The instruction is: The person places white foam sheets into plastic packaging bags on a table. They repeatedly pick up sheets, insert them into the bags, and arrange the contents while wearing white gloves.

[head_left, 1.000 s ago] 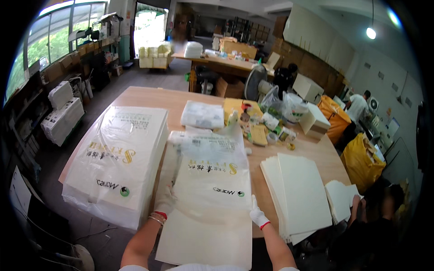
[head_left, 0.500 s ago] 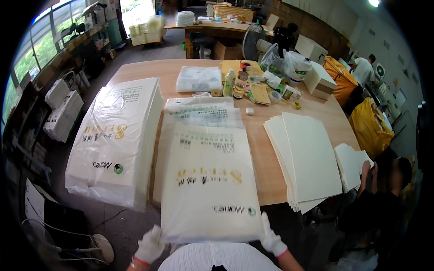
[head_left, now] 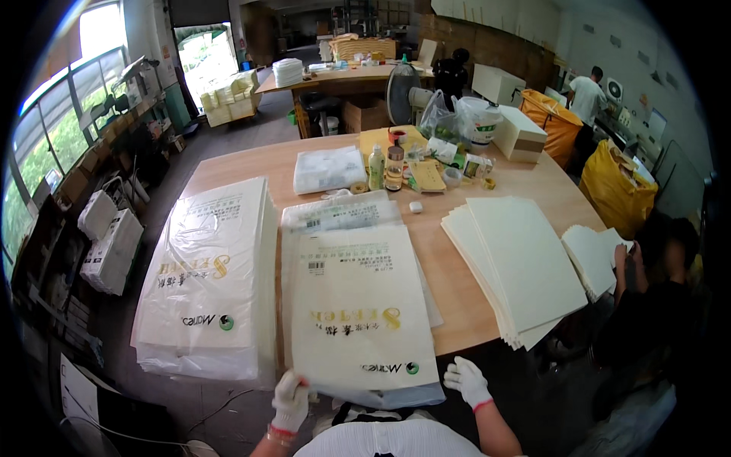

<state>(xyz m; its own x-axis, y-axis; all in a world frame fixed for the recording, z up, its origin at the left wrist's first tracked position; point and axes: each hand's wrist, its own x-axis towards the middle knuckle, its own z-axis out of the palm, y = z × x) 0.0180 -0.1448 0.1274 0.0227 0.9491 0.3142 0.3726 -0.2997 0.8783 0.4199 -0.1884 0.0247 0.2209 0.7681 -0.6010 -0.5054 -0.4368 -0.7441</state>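
Observation:
In front of me, a printed clear plastic bag (head_left: 365, 297) with cream paper sheets in it lies flat at the table's near edge. Its loose see-through flap (head_left: 388, 397) hangs past the paper toward my body. My left hand (head_left: 291, 400), in a white glove, pinches the bag's near left corner. Just off the near right corner is my right hand (head_left: 466, 381), also gloved, its fingers curled in; whatever they might hold is hidden. Under the bag's far end lie other plastic bags (head_left: 335, 209). On the left stands a thick plastic-wrapped paper stack (head_left: 202, 282).
Fanned cream sheets (head_left: 525, 266) lie on the right of the wooden table (head_left: 426, 251). Beyond them a person's hands (head_left: 629, 255) touch a smaller paper stack (head_left: 590, 263). Toward the back stand bottles (head_left: 394, 169), a tub (head_left: 478, 122), a box (head_left: 520, 135) and folded plastic (head_left: 329, 169).
My view has tilted up, so the table appears lower. Both hands have come up beside the bag's near corners, and the right fingers, earlier stretched, are now curled. The bag's flap now shows.

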